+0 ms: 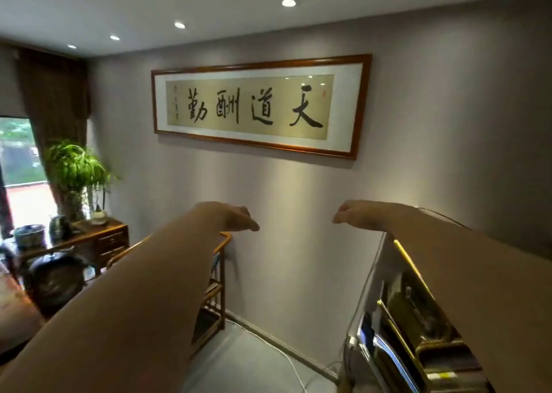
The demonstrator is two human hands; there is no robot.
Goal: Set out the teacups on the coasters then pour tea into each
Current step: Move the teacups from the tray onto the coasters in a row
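Head view: no teacups or coasters in sight, so we judge the task not yet begun.

Our left hand (236, 216) and right hand (355, 213) hang well apart in the air before the grey wall (298, 243), fingers drooping loosely, holding nothing. Beyond them hangs a framed calligraphy scroll (260, 105), with a wooden desk (98, 237) far left. Next we must look down and find the tea things.

Calligraphy frame (363, 105) noted as polished wood, wall (433, 123) as matt paint, desk (89, 237) as dark wood, cabinet (397, 318) as glossy glass.
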